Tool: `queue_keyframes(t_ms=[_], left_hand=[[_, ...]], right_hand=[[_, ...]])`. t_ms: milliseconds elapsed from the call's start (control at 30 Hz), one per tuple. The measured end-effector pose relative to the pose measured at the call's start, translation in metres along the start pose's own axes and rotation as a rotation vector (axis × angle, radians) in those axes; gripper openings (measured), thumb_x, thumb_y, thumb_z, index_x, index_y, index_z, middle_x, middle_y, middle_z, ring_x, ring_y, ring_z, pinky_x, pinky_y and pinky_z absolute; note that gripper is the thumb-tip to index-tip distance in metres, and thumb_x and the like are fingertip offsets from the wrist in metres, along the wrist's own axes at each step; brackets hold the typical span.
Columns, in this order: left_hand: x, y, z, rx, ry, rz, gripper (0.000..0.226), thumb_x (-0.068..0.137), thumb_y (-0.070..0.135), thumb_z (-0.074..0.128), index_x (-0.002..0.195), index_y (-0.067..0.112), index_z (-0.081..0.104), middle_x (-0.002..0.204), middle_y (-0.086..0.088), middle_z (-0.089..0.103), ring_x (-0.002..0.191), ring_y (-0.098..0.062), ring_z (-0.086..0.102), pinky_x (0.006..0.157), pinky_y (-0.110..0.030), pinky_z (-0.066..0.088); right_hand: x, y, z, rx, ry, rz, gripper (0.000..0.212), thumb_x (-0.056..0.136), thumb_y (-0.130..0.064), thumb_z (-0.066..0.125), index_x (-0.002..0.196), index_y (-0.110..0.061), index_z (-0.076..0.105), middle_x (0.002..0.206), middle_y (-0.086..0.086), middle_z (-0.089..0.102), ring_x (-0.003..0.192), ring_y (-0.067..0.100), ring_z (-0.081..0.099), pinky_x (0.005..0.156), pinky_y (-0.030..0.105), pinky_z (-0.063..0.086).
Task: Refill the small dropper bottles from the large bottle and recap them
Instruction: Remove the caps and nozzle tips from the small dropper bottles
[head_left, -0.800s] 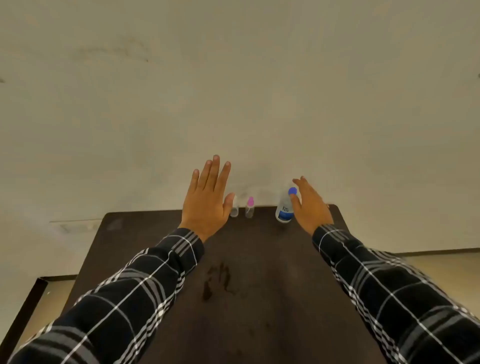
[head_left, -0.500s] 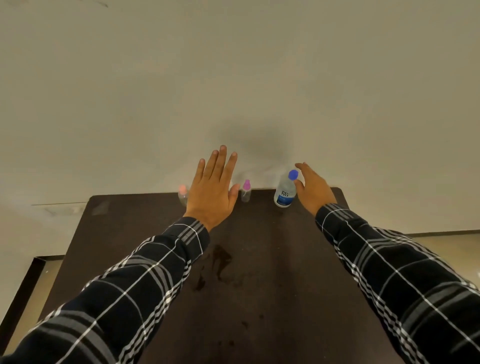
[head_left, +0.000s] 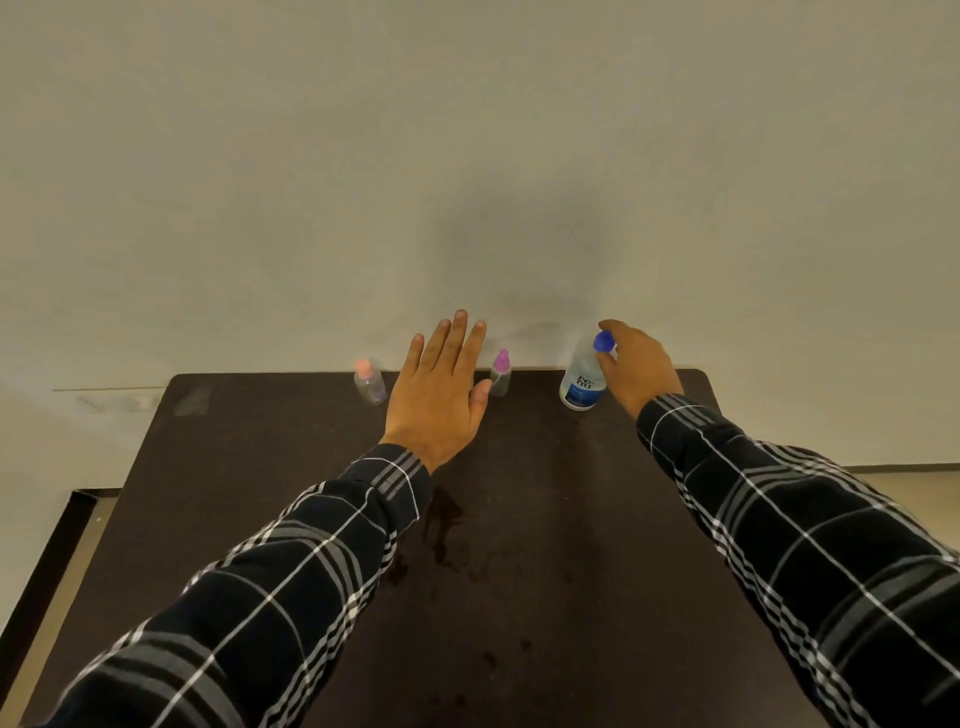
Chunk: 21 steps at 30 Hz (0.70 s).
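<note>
Right hand (head_left: 641, 366): fingers are curling round the capped large bottle (head_left: 583, 387). Left hand (head_left: 441, 395): fingers are lying straight, empty, between pink-capped dropper bottle (head_left: 500, 375) and orange-capped dropper bottle (head_left: 370, 383). Refilling apparently all pending.

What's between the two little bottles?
The left hand, held open, sits between the orange-capped bottle and the pink-capped bottle in the head view.
</note>
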<state>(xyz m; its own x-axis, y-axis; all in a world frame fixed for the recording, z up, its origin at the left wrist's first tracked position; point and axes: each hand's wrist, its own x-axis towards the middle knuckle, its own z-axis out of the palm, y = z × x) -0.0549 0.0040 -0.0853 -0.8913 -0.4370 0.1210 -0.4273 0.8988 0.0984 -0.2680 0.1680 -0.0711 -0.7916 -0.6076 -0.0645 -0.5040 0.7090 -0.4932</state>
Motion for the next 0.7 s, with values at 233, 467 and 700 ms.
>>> queue_keyframes(t_ms=[233,467,700], left_hand=[[-0.008,-0.009,0.018,-0.047,-0.061,-0.053,0.068,0.101,0.049,0.027,0.157,0.019,0.000,0.165,-0.006,0.002,0.151,-0.026,0.012,0.122,-0.044,0.012],[-0.025,-0.015,0.035,-0.095,-0.084,-0.075,0.065,0.101,0.047,0.032,0.156,0.018,0.012,0.162,-0.005,0.021,0.148,-0.026,0.022,0.121,-0.042,0.020],[-0.029,-0.013,0.045,-0.106,-0.080,-0.052,0.049,0.101,0.040,0.037,0.146,0.019,0.039,0.144,0.000,0.046,0.129,-0.021,0.046,0.104,-0.037,0.043]], right_hand=[[0.008,0.001,0.004,-0.025,0.048,0.006,0.036,0.098,-0.016,0.058,0.133,-0.012,0.054,0.128,0.014,0.062,0.113,0.033,0.060,0.099,0.042,0.050],[-0.015,-0.017,0.026,-0.343,0.397,-0.304,0.038,0.091,-0.029,0.063,0.126,-0.019,0.054,0.120,0.006,0.058,0.104,0.028,0.058,0.083,0.045,0.052],[-0.013,-0.042,0.075,0.138,-0.069,-0.178,0.044,0.097,-0.025,0.061,0.138,-0.018,0.049,0.120,0.005,0.059,0.093,0.018,0.060,0.091,0.036,0.053]])
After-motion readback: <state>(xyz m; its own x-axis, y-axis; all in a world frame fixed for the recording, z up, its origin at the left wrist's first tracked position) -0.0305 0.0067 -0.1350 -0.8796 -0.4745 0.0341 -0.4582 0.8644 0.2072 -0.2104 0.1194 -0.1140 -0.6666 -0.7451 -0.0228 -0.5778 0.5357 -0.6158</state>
